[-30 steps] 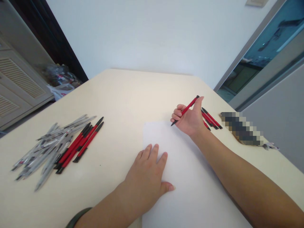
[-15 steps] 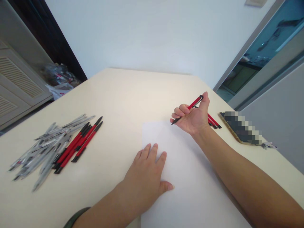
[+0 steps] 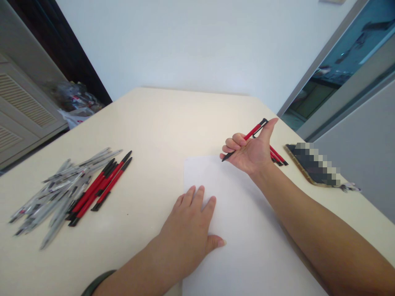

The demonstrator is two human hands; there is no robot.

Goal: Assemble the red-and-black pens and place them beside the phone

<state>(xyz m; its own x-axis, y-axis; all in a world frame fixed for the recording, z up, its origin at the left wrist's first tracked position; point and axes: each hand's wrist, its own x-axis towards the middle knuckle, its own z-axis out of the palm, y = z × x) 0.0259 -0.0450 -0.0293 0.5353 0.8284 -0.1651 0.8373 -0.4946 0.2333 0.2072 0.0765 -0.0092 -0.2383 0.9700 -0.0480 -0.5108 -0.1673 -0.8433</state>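
Slumping beside the louvred cabinet (image 3: pixel 21 102), a white plastic bag (image 3: pixel 77 119) is seen past the left edge of the table (image 3: pixel 173 123); crumpled clear wrapping (image 3: pixel 77 96) is heaped at its top, and whether this is held inside or merely piled behind cannot be told. The cabinet's doors are shut, so its contents are hidden.

On the left of the table, a loose pile of clear-grey pens (image 3: pixel 63 193) is spread, crossed over one another at several angles. Right against it, several red-and-black pens (image 3: pixel 94 191) are laid side by side, slanted the same way. More red pens (image 3: pixel 278 154) are grouped on the right, partly blocked from sight by the right hand (image 3: pixel 254 154). Farther right, a gold-edged phone (image 3: pixel 304 166) is set down near the table's edge, its screen partly masked by pixelation, with a small charm (image 3: pixel 351 187) at its near end.

A single red pen (image 3: pixel 253 131) is gripped in the curled fingers of the right hand, above the far end of the white paper (image 3: pixel 243 263), its thumb raised by the pen's upper end; contact between tip and sheet cannot be confirmed. The paper's left side is covered by the left hand (image 3: pixel 193 224), which is laid flat, fingers spread and free of any grasp.
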